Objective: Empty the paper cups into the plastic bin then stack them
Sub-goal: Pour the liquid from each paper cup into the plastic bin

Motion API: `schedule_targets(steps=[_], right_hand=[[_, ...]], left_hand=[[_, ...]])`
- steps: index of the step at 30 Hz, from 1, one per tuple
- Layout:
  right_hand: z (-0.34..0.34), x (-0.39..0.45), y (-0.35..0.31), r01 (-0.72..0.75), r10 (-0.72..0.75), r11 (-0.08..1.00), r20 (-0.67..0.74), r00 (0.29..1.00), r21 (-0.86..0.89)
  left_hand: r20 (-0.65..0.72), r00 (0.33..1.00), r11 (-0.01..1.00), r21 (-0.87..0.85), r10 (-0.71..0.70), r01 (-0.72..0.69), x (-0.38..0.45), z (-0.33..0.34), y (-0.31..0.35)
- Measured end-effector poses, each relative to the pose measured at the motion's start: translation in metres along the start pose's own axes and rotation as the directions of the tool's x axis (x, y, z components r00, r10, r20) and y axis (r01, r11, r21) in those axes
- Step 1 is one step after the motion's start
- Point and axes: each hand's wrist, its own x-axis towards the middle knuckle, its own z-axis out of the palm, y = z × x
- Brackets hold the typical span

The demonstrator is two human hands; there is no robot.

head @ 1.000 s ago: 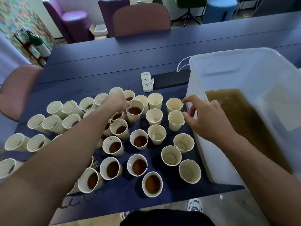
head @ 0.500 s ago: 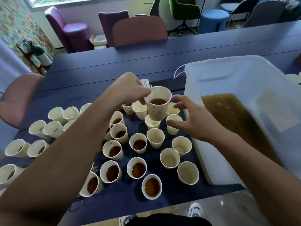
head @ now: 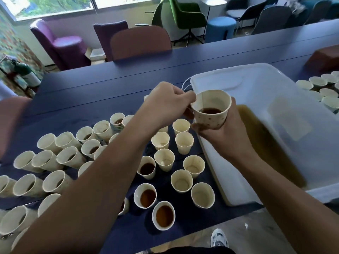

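A dotted paper cup (head: 211,120) with brown liquid in it is held upright over the left edge of the white plastic bin (head: 245,83). My right hand (head: 227,138) grips the cup from below and behind. My left hand (head: 168,103) pinches its left rim. Brown liquid (head: 266,143) pools in the bin. On the dark blue table (head: 110,85) stand several cups holding liquid (head: 164,215) and several empty cups (head: 202,195) beside the bin.
More cups (head: 47,160) crowd the table's left side, partly hidden under my left arm. Another group of cups (head: 322,88) stands beyond the bin at the far right. A brown chair (head: 141,43) faces the table's far edge.
My left hand lifted a full cup from the group and carried it right, toward the bin. My right hand came up and took hold of it from below.
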Motion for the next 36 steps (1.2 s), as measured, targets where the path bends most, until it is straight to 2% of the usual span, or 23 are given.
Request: schedule_targets(steps=[2, 4, 8, 12, 16, 19, 21, 26, 33, 36], right_hand=[[-0.010, 0.001, 0.002, 0.001, -0.001, 0.999, -0.015, 1.000, -0.045], [-0.023, 0.004, 0.004, -0.016, 0.016, 0.992, -0.006, 1.000, -0.124], [-0.053, 0.012, 0.010, -0.047, 0.061, 0.962, 0.043, 0.997, -0.269], [-0.075, 0.018, 0.021, -0.090, 0.133, 0.900, 0.071, 0.989, -0.427], [-0.091, 0.027, 0.030, -0.143, 0.254, 0.777, 0.098, 0.962, -0.613], [-0.098, 0.034, 0.036, -0.147, 0.355, 0.586, 0.090, 0.930, -0.797], [-0.101, 0.039, 0.039, -0.129, 0.368, 0.502, 0.077, 0.926, -0.855], [-0.100, 0.049, 0.041, -0.034, 0.305, 0.402, 0.099, 0.947, -0.915], [-0.095, 0.063, 0.030, 0.128, 0.083, 0.161, 0.143, 0.986, -0.979], [-0.097, 0.069, 0.021, 0.131, -0.046, 0.125, 0.127, 0.991, -0.983]], left_hand=[[0.007, 1.000, 0.998, -0.068, 0.011, -0.010, 0.000, 0.004, 0.000], [-0.018, 0.999, 0.997, -0.067, 0.036, -0.037, 0.003, 0.010, -0.002], [-0.054, 0.994, 0.991, 0.100, 0.099, -0.093, 0.014, 0.031, -0.015], [0.061, 0.992, 0.967, 0.221, 0.114, -0.124, 0.015, 0.054, -0.027], [0.160, 0.977, 0.939, 0.291, 0.141, -0.183, 0.015, 0.075, -0.031], [0.218, 0.967, 0.911, 0.357, 0.134, -0.206, 0.014, 0.084, -0.033], [0.240, 0.962, 0.897, 0.386, 0.129, -0.216, 0.015, 0.087, -0.034], [0.249, 0.962, 0.894, 0.398, 0.113, -0.207, 0.014, 0.089, -0.034], [0.245, 0.965, 0.869, 0.452, 0.096, -0.201, 0.017, 0.090, -0.033], [0.239, 0.966, 0.869, 0.452, 0.098, -0.200, 0.018, 0.091, -0.033]])
